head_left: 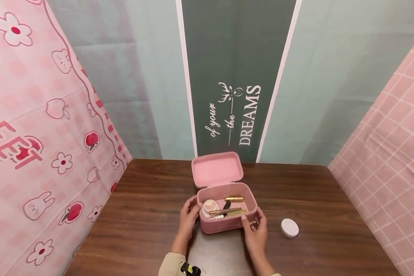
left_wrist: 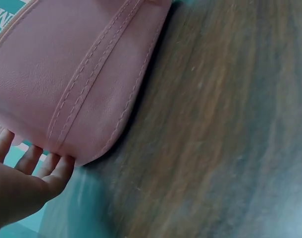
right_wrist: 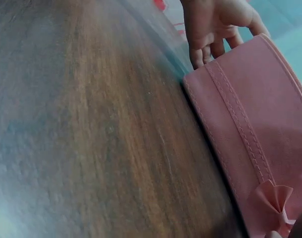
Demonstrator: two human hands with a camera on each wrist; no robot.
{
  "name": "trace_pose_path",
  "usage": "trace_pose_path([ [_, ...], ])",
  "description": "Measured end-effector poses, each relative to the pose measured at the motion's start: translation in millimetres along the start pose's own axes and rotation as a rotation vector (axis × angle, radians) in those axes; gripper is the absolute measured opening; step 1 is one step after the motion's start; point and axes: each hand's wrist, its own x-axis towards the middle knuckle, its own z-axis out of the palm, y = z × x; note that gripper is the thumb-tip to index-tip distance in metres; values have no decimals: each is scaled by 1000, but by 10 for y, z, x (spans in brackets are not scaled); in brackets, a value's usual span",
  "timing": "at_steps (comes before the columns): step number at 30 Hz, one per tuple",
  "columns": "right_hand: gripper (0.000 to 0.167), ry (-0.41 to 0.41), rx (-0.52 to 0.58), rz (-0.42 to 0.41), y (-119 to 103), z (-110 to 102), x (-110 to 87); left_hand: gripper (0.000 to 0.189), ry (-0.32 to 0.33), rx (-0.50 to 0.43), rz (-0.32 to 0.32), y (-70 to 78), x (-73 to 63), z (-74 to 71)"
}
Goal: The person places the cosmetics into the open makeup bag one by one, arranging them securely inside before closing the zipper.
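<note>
A pink cosmetic case [head_left: 224, 225] sits on the table with its lid [head_left: 217, 170] laid back. My left hand [head_left: 189, 214] holds its left end, thumb by the rim; in the left wrist view the fingers [left_wrist: 62, 171] bend against that end. With the thumb on the front rim, my right hand [head_left: 256, 234] grips the right front corner. Inside lie a round pot with a three-part top [head_left: 210, 206], a gold tube [head_left: 234, 198], a slim brown-and-gold stick [head_left: 220, 211] and a gold patterned piece [head_left: 237, 212]. A bow [right_wrist: 272, 198] decorates the front.
To the right of the case, a round white cap [head_left: 289, 227] lies on the dark wooden table [head_left: 151, 191]. Pink printed cloth [head_left: 48, 153] hangs on the left, pink checked cloth [head_left: 393, 153] on the right, and a green curtain [head_left: 227, 57] behind the table's far edge.
</note>
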Motion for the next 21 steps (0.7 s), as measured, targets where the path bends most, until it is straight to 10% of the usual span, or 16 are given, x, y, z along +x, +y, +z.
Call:
trace_pose_path([
  [12,44,-40,22,-68,-222,-42,136,39,149,34,185,-175,-227,174],
  [21,42,-140,5,-27,-151,-106,481,43,321,94,150,-225,-547,457],
])
